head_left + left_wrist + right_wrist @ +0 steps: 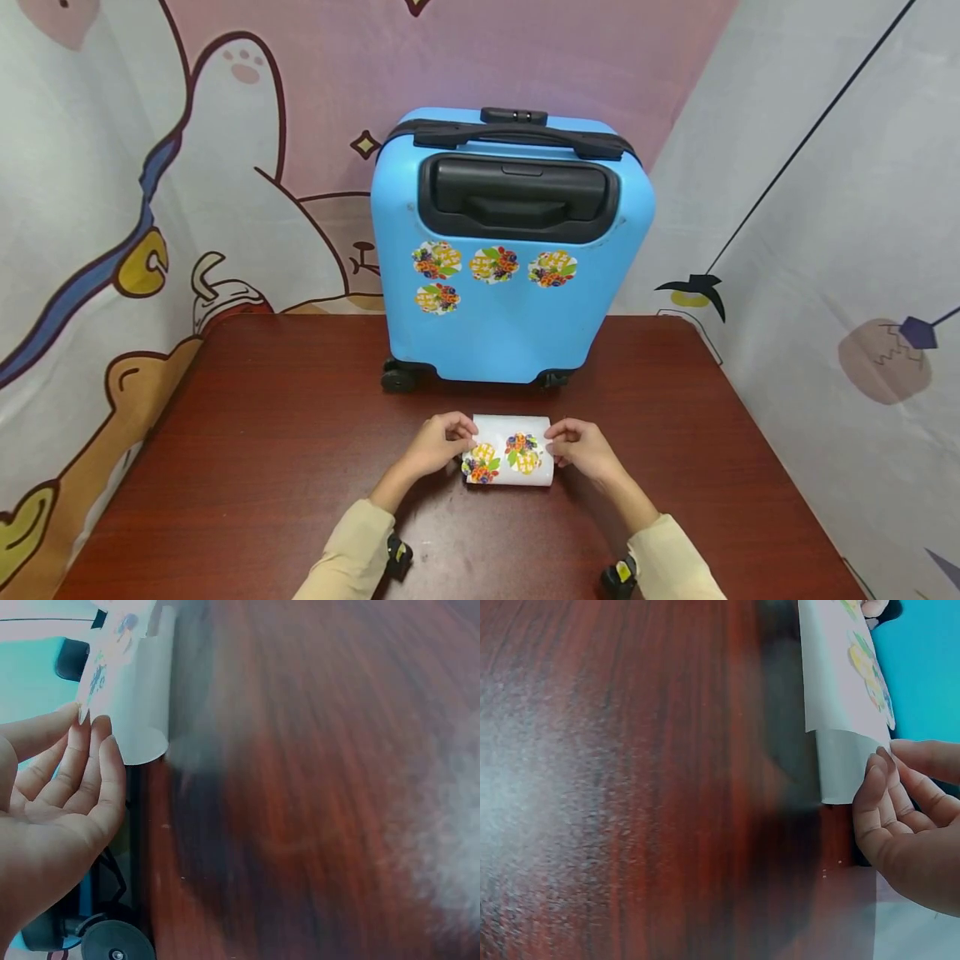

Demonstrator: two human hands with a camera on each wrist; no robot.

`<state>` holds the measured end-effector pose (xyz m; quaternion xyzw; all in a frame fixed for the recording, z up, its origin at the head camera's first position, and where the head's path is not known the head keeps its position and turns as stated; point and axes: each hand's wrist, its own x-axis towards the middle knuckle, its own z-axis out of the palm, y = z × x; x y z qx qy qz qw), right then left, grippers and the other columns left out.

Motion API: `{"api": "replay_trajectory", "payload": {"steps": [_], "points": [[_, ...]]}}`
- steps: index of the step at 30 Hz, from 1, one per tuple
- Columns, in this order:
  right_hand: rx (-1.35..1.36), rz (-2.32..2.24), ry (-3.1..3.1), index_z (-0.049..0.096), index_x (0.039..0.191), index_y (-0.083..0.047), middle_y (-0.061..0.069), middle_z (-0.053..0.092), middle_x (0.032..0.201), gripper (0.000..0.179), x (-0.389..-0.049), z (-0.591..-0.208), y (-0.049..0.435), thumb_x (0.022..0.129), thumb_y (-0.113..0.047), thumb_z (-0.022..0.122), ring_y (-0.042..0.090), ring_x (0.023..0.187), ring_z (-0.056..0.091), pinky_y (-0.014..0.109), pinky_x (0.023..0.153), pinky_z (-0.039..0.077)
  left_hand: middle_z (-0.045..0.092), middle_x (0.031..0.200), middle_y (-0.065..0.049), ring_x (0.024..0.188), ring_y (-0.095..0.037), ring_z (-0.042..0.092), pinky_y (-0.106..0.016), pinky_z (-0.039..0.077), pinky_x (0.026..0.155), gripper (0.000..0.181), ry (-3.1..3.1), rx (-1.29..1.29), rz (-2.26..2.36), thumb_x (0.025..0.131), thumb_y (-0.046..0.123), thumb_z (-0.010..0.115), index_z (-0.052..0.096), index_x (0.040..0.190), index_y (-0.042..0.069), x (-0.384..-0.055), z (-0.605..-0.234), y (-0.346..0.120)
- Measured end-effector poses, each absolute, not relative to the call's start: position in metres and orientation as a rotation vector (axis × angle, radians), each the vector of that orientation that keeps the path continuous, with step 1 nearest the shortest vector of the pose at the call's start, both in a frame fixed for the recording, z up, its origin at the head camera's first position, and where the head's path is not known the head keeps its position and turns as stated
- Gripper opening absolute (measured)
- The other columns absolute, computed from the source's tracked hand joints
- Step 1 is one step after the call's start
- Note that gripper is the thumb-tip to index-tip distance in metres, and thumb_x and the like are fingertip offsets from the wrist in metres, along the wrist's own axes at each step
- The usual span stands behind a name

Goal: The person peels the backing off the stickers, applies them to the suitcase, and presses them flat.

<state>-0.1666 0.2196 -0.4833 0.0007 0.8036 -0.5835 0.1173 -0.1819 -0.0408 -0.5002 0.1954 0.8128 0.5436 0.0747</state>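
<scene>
Between the two hands is a white sticker sheet [495, 426] with round fruit stickers [522, 454] on its face. The left hand [437, 444] pinches the sheet's left edge between thumb and fingers. In the left wrist view, the sheet [142, 697] curls over into a loose roll beside that hand [64, 791]. At the opposite edge, the right hand [585, 450] pinches the sheet too. The right wrist view has the curled sheet [836, 682] hanging close over the table, its corner at the right hand's [915, 821] thumb and fingertips.
A light-blue suitcase [495, 342] with black handles stands upright on its wheels behind the hands. Several fruit stickers [493, 265] are on its front, below the recessed handle. The brown wooden table [262, 467] lies underneath, and a printed cloth [480, 58] hangs behind.
</scene>
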Motion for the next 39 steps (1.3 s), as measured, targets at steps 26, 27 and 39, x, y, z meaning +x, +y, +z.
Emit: {"api": "replay_trajectory", "payload": {"steps": [26,27,39], "points": [[0.006,-1.778,2.338,0.057,0.092,0.015,0.01,0.056,0.071,0.012,-0.165,-0.476,0.22,0.081,0.012,0.058,0.018,0.058,0.052,0.028,0.053,0.047,0.061,0.077,0.0,0.074,-0.014,0.055,-0.026,0.045,0.068,0.009,2.446,0.564,1.649,0.084,0.007,0.065,0.063,0.084,-0.002,-0.178,-0.491,-0.037],[0.012,-1.777,2.338,0.057,0.092,0.015,0.01,0.056,0.07,0.012,-0.165,-0.477,0.22,0.08,0.012,0.058,0.018,0.058,0.052,0.027,0.053,0.047,0.061,0.077,0.0,0.074,-0.014,0.055,-0.026,0.045,0.068,0.009,2.451,0.558,1.65,0.083,0.007,0.065,0.063,0.084,-0.002,-0.178,-0.491,-0.037],[0.099,-1.723,2.384,0.059,0.094,0.011,0.01,0.058,0.071,0.014,-0.167,-0.476,0.225,0.081,0.006,0.061,0.021,0.059,0.053,0.034,0.057,0.049,0.062,0.076,-0.001,0.072,-0.013,0.056,-0.025,0.046,0.067,0.004,2.453,0.541,1.657,0.083,0.003,0.064,0.065,0.086,0.0,-0.179,-0.491,-0.035]]}}
